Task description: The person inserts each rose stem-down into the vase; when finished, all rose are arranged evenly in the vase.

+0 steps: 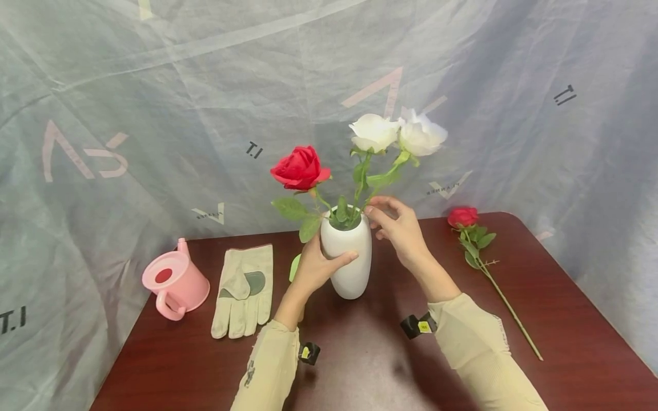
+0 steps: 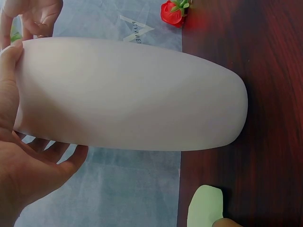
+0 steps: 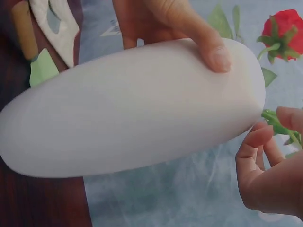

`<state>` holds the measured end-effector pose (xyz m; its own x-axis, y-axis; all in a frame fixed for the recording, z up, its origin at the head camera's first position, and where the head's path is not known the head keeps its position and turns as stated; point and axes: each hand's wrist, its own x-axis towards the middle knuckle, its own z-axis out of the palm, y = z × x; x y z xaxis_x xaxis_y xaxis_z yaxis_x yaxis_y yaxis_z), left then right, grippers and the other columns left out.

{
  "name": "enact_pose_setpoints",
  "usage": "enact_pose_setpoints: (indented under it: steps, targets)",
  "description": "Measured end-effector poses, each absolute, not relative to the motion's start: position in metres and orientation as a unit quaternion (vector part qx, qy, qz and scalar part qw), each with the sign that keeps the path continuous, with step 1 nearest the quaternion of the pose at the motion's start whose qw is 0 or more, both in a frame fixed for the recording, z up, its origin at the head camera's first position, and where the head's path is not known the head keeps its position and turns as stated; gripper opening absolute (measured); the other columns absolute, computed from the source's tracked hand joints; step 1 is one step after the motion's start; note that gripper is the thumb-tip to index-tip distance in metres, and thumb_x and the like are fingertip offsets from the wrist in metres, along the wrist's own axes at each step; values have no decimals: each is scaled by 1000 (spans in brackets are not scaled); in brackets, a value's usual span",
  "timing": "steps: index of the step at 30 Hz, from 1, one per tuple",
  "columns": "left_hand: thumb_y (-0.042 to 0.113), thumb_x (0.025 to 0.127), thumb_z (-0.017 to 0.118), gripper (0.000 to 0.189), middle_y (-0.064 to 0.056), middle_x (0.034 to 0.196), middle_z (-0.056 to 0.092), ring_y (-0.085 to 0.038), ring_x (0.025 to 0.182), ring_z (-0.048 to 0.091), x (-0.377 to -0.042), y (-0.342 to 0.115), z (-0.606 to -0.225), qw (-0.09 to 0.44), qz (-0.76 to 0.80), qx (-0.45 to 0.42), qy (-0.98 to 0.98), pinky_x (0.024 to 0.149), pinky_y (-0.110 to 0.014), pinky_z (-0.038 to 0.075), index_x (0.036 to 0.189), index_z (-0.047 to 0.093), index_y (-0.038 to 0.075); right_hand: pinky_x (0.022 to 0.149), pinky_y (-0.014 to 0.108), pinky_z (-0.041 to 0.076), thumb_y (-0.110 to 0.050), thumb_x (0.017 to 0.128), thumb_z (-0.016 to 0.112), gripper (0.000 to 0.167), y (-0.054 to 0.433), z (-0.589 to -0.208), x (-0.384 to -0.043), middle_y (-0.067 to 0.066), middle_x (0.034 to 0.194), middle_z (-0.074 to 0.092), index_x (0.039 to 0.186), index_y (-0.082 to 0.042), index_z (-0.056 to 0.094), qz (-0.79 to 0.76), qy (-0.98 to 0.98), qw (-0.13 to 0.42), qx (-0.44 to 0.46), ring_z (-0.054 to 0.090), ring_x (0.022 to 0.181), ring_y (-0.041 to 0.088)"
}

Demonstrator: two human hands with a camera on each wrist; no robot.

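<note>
A white vase (image 1: 345, 262) stands upright mid-table, held by my left hand (image 1: 315, 264) round its left side near the top, thumb across the front. Whether its base touches the table, I cannot tell. A red rose (image 1: 300, 168) leans left out of its mouth. Two white roses, one nearer the middle (image 1: 374, 132) and one further right (image 1: 422, 134), lean right. Beside the rim at the right is my right hand (image 1: 398, 228), its fingers loosely bent next to the stems. In the right wrist view a gap shows between thumb and fingers of the right hand (image 3: 272, 175), with greenery behind.
Another red rose (image 1: 462, 217) lies on the table (image 1: 555, 319) at the right, its long stem pointing toward the front. At the left are a pink watering can (image 1: 185, 282) and pale work gloves (image 1: 244, 291). A green-bladed tool (image 3: 43, 68) with a wooden handle lies behind my left hand.
</note>
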<state>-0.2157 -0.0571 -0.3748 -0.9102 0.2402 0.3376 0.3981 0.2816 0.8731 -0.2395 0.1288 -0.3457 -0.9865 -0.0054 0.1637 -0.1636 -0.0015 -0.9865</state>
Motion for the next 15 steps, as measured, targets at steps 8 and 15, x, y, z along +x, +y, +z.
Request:
enact_pose_setpoints:
  steps: [8,15]
  targets:
    - [19,77,77,80,-9,119,55,-23,100,57,-215,-56,-373,69,-567,-204,-795,79,-44,48,143,33,11,53,21,42,-15,88,62,27,125,-342,-238,2,80,57,108,2,60,742,-667,52,51,49,65,11]
    - [28,76,78,83,-4,119,55,-20,102,56,-228,-60,-394,69,-566,-195,-798,80,-42,48,144,31,21,54,22,43,-15,85,63,31,122,-343,-237,8,99,54,111,1,57,688,-723,46,45,49,64,13]
